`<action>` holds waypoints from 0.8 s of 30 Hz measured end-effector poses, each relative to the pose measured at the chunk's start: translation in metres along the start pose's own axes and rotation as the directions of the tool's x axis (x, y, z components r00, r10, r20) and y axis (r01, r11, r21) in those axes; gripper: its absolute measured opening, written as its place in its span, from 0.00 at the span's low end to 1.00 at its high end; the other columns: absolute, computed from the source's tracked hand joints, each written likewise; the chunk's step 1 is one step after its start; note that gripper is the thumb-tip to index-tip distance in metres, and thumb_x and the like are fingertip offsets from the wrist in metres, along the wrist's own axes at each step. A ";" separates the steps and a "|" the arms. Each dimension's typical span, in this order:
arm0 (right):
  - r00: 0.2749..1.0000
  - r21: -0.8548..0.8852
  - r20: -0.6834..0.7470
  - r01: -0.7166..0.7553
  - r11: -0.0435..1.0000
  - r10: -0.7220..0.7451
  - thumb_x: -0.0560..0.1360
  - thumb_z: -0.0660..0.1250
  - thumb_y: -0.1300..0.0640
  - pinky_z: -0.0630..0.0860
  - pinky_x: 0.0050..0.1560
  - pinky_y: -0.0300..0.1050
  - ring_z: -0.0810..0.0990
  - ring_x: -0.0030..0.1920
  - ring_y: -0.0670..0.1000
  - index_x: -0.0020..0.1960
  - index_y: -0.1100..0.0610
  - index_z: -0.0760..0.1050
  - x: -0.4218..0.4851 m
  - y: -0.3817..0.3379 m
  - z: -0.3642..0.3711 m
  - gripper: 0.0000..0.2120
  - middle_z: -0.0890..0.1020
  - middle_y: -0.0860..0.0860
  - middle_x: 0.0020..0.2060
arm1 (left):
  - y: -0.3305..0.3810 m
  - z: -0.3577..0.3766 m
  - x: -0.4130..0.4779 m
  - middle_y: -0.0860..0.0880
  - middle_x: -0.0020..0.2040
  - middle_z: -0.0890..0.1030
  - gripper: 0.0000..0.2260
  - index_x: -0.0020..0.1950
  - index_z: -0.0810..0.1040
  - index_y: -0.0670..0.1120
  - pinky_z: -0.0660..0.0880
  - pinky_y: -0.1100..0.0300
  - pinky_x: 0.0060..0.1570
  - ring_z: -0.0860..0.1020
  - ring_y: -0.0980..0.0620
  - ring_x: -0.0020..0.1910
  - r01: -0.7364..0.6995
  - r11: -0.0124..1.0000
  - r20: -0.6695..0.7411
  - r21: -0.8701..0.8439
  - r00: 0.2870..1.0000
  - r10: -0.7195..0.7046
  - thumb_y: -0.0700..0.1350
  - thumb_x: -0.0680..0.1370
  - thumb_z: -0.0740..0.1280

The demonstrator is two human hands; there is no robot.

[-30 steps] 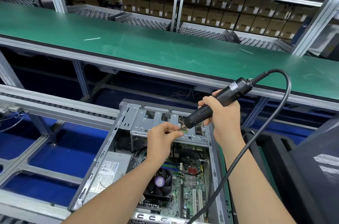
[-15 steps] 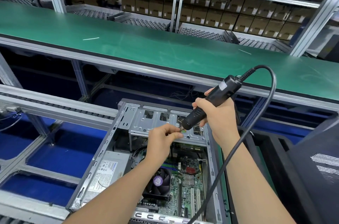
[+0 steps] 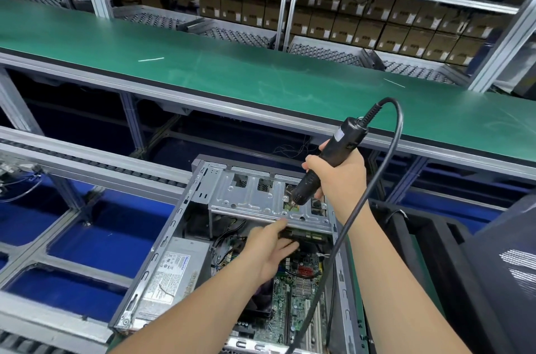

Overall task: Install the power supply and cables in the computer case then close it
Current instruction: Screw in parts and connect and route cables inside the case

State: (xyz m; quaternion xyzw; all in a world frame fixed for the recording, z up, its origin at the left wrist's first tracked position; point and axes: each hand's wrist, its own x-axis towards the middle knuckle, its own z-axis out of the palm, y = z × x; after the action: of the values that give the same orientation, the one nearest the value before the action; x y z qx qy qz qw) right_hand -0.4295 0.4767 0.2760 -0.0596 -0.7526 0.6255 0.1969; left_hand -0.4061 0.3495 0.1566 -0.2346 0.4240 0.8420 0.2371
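Observation:
An open computer case (image 3: 162,255) lies flat in front of me, its motherboard (image 3: 301,292) exposed. The grey power supply (image 3: 171,275) sits in the case's left side. A silver drive cage (image 3: 261,199) spans the far end. My right hand (image 3: 339,176) grips a black electric screwdriver (image 3: 327,162), its tip down on the cage's top near a green part. My left hand (image 3: 269,249) reaches under the cage's front edge with fingers straight, touching a dark component there. Black cables (image 3: 229,233) run below the cage.
A long green bench (image 3: 232,75) runs across behind the case. The screwdriver's black cord (image 3: 374,188) loops down over the case's right side. A black side panel (image 3: 499,272) stands at the right. Shelves of cardboard boxes (image 3: 362,22) fill the background. Roller rails (image 3: 87,162) are at the left.
My left hand let go at the screwdriver tip and dropped below the cage's front edge. The screwdriver tip came down onto the cage top.

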 end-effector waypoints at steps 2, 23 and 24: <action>1.000 -0.039 -0.003 -0.010 0.999 0.010 0.60 0.76 0.47 0.75 0.23 0.42 0.79 0.28 0.55 0.49 0.50 0.74 0.001 0.003 0.002 0.21 0.85 0.57 0.42 | 0.000 0.000 0.004 0.31 0.65 0.73 0.35 0.79 0.59 0.36 0.75 0.42 0.66 0.82 0.42 0.50 -0.024 1.000 0.003 0.011 1.000 0.024 0.41 0.78 0.74; 1.000 -0.147 0.007 -0.003 0.989 0.004 0.69 0.79 0.57 0.81 0.29 0.47 0.84 0.43 0.60 0.50 0.51 0.73 0.008 0.012 0.016 0.16 0.81 0.56 0.45 | 0.000 -0.006 0.015 0.36 0.54 0.82 0.14 0.57 0.75 0.33 0.84 0.53 0.46 0.84 0.39 0.51 -0.099 0.994 -0.061 0.051 0.993 0.102 0.35 0.75 0.75; 1.000 -0.150 0.009 -0.005 0.989 0.006 0.70 0.79 0.57 0.81 0.29 0.46 0.84 0.44 0.60 0.50 0.50 0.73 0.008 0.012 0.016 0.16 0.81 0.56 0.46 | 0.000 -0.006 0.015 0.36 0.54 0.82 0.14 0.56 0.75 0.33 0.84 0.52 0.48 0.84 0.39 0.50 -0.099 0.993 -0.059 0.059 0.993 0.102 0.35 0.75 0.75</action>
State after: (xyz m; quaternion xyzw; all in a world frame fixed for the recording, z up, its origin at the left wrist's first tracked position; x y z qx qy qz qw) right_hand -0.4448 0.4669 0.2641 -0.0734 -0.7982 0.5681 0.1866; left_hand -0.4163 0.3479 0.1443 -0.2324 0.4657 0.8330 0.1874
